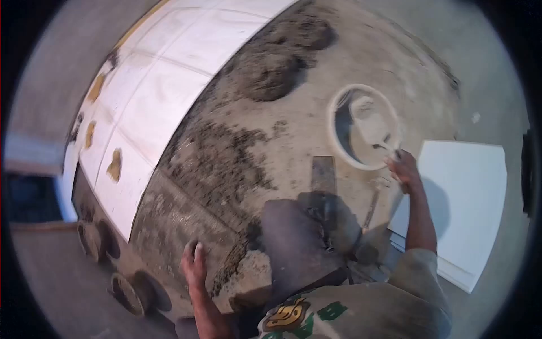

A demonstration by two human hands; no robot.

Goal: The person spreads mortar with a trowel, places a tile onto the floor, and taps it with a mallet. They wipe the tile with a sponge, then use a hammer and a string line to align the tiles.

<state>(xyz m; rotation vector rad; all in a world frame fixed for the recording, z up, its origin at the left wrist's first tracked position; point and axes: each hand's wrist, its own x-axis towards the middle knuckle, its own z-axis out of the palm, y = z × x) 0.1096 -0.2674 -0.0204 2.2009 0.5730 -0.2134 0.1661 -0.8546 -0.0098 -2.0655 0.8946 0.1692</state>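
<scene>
My right hand (pixel 402 169) is closed around the handle of a trowel (pixel 383 146), at the near rim of a round pale bucket (pixel 334 133). The trowel's blade is over or in the bucket, where pale material makes its outline hard to tell. My left hand (pixel 195 265) holds nothing, its fingers apart, over or touching the smoothed grey mortar bed (pixel 180 226). Beyond that hand, large white tiles (pixel 164 96) are laid in rows, with their edge along the mortar.
Heaps of loose mortar (pixel 274 76) lie on the floor ahead. White tiles (pixel 463 203) are stacked at the right. A long-handled tool (pixel 372 209) and a flat dark board (pixel 323 174) lie near my knees. Two bowl-like pans (pixel 131 294) stand at lower left.
</scene>
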